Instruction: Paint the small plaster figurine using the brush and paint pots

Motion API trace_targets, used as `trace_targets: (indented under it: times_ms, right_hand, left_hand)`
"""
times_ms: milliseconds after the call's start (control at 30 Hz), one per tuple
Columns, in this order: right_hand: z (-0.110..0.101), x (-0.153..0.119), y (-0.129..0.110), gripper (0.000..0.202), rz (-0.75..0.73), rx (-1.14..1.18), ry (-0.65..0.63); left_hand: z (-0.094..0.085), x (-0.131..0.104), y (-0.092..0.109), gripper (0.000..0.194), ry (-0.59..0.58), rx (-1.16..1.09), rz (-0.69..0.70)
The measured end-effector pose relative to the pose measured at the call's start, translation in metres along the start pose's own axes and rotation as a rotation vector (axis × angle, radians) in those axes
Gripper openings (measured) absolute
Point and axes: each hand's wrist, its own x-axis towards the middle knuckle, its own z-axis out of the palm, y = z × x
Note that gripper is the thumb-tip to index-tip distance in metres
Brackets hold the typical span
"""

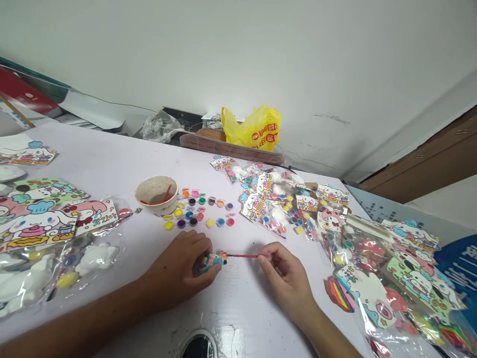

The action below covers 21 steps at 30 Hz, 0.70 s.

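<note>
My left hand (186,263) is closed around a small painted figurine (211,261), coloured light blue, yellow and orange, low over the white table. My right hand (285,273) pinches the end of a thin red paintbrush (244,256). The brush lies level, its dark tip at the right end of the figurine. Beyond my hands stand small paint pots (192,202) in several colours, some with raised lids. Left of the pots is a paper bowl (156,195) of murky liquid with a red brush leaning in it.
Plastic packets with white figures and cartoon cards (40,223) cover the table's left side. More packets (372,248) spread over the right, beside a rainbow-coloured piece (340,294). A yellow bag (257,129) stands behind the table's far edge. A round dark object (199,345) is at the near edge.
</note>
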Motion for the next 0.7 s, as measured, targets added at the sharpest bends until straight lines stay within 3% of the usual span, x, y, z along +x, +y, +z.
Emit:
trace_targets:
  times_ms: [700]
  right_hand:
    - [-0.0023,-0.0021,0.0001,0.026,-0.014,-0.04,-0.03]
  left_hand:
    - [-0.001,0.0,0.0008,0.024,0.001,-0.014,-0.023]
